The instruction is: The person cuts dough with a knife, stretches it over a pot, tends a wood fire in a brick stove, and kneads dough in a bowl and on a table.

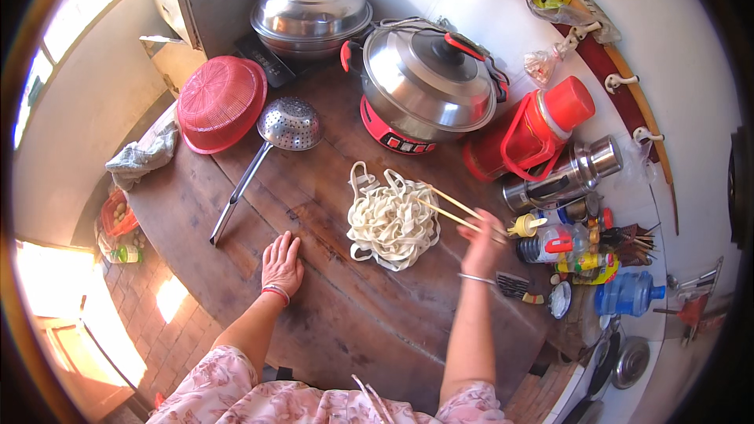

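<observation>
A heap of wide white noodles (392, 221) lies directly on the brown wooden table (330, 312). My right hand (484, 242) grips a pair of wooden chopsticks (453, 210), whose tips reach the heap's right edge. My left hand (283, 268) rests palm down on the tabletop, left of the noodles, fingers slightly apart and holding nothing. Beyond that hand lies a perforated metal strainer ladle (290, 123), bowl upturned, its long handle pointing toward me.
An electric pot with a steel lid (433, 82) stands behind the noodles. Farther back is a lidded steel pot (312, 12). A red plastic basket (221, 103) sits upside down at left. A red thermos (518, 135), a steel flask (559, 174) and several bottles line the right side.
</observation>
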A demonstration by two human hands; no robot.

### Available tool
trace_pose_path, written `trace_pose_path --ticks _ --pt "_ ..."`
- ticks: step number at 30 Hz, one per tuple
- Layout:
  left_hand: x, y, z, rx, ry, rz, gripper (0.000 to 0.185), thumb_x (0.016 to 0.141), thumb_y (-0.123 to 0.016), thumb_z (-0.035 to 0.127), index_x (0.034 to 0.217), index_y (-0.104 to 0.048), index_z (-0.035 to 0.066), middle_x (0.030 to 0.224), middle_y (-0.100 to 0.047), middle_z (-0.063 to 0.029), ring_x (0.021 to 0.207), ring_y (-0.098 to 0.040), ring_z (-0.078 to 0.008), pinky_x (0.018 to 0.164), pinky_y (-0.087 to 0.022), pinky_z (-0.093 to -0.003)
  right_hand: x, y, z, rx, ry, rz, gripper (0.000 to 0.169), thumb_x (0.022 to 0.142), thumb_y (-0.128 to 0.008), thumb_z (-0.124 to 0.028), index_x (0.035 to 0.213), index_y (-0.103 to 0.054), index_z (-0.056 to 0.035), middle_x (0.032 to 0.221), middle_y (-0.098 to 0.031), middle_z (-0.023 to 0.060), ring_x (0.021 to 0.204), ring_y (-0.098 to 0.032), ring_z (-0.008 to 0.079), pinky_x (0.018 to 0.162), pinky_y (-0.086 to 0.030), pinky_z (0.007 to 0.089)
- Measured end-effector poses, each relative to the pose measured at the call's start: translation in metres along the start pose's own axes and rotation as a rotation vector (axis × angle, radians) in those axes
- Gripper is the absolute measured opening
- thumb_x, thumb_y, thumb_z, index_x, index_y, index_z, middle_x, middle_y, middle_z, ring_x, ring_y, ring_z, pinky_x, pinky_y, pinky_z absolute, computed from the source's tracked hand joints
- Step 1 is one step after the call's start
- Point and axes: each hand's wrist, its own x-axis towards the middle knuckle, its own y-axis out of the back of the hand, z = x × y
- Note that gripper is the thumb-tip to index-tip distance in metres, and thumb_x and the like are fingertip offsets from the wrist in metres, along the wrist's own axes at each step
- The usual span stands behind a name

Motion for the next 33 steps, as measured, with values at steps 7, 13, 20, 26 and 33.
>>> trace_pose_path --ticks 7,13,20,26,33 --pt "0.006 -0.003 0.007 -0.011 -0.029 -0.014 0.047 0.073 -0.051 0.015 0.119 -0.043 0.008 0.129 -0.037 -0.0112 0.121 -0.032 -0.0262 0.099 -0.024 -0.0403 -0.007 -0.056 0.055 -0.085 -0.178 -0.291 0.018 0.085 -0.050 -0.013 0.095 -0.060 -0.0018 0.071 -0.061 0.0065 0.054 -0.058 0.0108 0.050 -0.047 0.0215" --pt "0.001 0.000 0.005 0.004 -0.014 0.004 0.047 0.073 -0.050 0.015 0.119 -0.043 0.007 0.130 -0.036 -0.0119 0.120 -0.032 -0.0267 0.099 -0.024 -0.0405 -0.008 0.060 0.006 -0.138 -0.003 0.050 0.018 0.082 -0.052 -0.015 0.087 -0.058 0.0013 0.063 -0.057 0.0074 0.044 -0.054 0.0106 0.040 -0.047 0.0217" --pt "0.005 -0.007 0.016 0.047 -0.053 -0.007 0.047 0.075 -0.049 0.017 0.121 -0.042 0.009 0.130 -0.037 -0.0110 0.120 -0.033 -0.0257 0.099 -0.024 -0.0403 -0.039 -0.015 0.087 0.168 -0.198 -0.048 0.019 0.086 -0.050 -0.016 0.093 -0.058 -0.0006 0.070 -0.059 0.0078 0.051 -0.058 0.0121 0.048 -0.048 0.0221" --pt "-0.002 -0.006 0.001 0.079 -0.014 -0.013 0.047 0.076 -0.047 0.016 0.121 -0.040 0.008 0.130 -0.036 -0.0119 0.122 -0.031 -0.0267 0.100 -0.022 -0.0407 -0.039 0.050 0.055 0.104 -0.134 0.015 0.020 0.086 -0.049 -0.017 0.090 -0.059 0.0003 0.067 -0.058 0.0072 0.047 -0.054 0.0103 0.044 -0.047 0.0201" --pt "0.005 -0.008 0.007 0.066 -0.044 -0.023 0.047 0.076 -0.046 0.016 0.121 -0.039 0.008 0.131 -0.034 -0.0121 0.123 -0.029 -0.0261 0.100 -0.021 -0.0408 -0.043 0.030 0.075 0.149 -0.183 0.097 0.020 0.087 -0.048 -0.016 0.098 -0.056 -0.0014 0.073 -0.059 0.0063 0.053 -0.055 0.0100 0.053 -0.049 0.0216"
